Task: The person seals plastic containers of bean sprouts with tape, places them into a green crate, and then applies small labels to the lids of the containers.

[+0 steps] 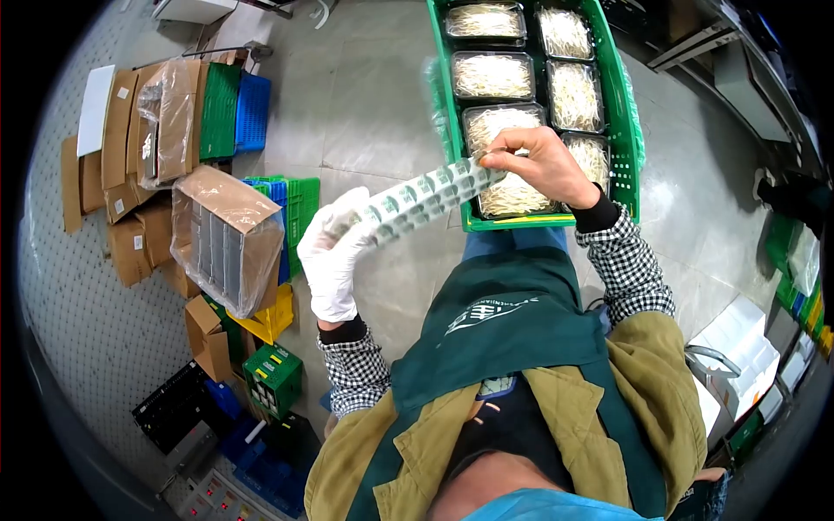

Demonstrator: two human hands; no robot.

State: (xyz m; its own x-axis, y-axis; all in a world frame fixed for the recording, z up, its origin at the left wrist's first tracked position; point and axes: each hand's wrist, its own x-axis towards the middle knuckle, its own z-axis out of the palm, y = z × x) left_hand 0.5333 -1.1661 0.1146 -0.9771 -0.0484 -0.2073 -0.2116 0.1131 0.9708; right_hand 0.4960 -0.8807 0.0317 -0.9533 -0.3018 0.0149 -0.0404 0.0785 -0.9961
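Note:
A strip of green-printed sticker labels [426,198] stretches slantwise between my two hands. My left hand [337,247], in a white glove, is closed around its lower end. My bare right hand [546,165] pinches the upper end between thumb and fingers, above the near packs in a green crate [624,187]. Inside the crate, black trays of pale, thin sprouts [493,75] stand in two columns. My right hand and the strip partly cover the nearest sprout packs [514,200].
Cardboard boxes, one a plastic-wrapped carton [228,234], are stacked at left beside green and blue crates [300,213]. A small green box [273,379] stands lower left. At right are a white box [738,347] and another person's dark-clothed leg [795,200]. Grey floor [365,95] lies between.

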